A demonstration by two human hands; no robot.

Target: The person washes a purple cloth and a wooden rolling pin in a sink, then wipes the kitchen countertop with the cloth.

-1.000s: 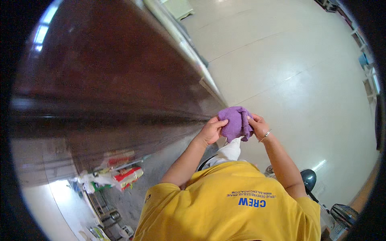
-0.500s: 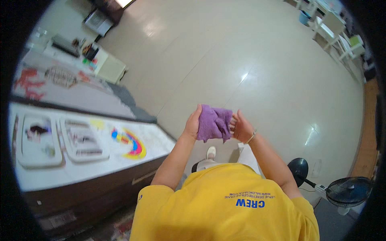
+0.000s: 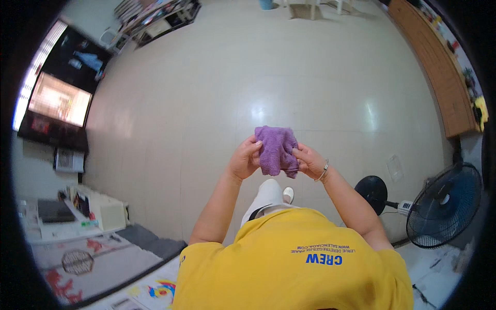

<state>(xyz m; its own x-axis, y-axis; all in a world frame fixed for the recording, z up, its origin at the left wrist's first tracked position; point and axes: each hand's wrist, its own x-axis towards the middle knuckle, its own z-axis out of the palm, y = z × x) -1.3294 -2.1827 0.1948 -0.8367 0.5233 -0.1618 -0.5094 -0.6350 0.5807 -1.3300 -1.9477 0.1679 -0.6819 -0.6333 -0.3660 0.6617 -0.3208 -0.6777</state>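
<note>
A crumpled purple cloth [image 3: 277, 151] hangs in front of me between my two hands, above the floor. My left hand [image 3: 245, 159] is closed on its left edge, the thumb lying over the fabric. On the other side my right hand [image 3: 311, 160] pinches the cloth's right edge between thumb and fingers; a bracelet circles that wrist. Some fingertips of both hands are hidden behind the folds.
A standing fan [image 3: 443, 205] is at the right, below a long wooden cabinet [image 3: 439, 72]. At the lower left lie a grey patterned mat [image 3: 103, 261] and a white box-like unit [image 3: 109, 209]. A shelf rack [image 3: 168, 23] stands far left; a blue bin [image 3: 266, 4] is at the far edge.
My view has swung to the right, and the white counter at the left has mostly left it. My right hand, open beside the cloth before, now grips its edge.
</note>
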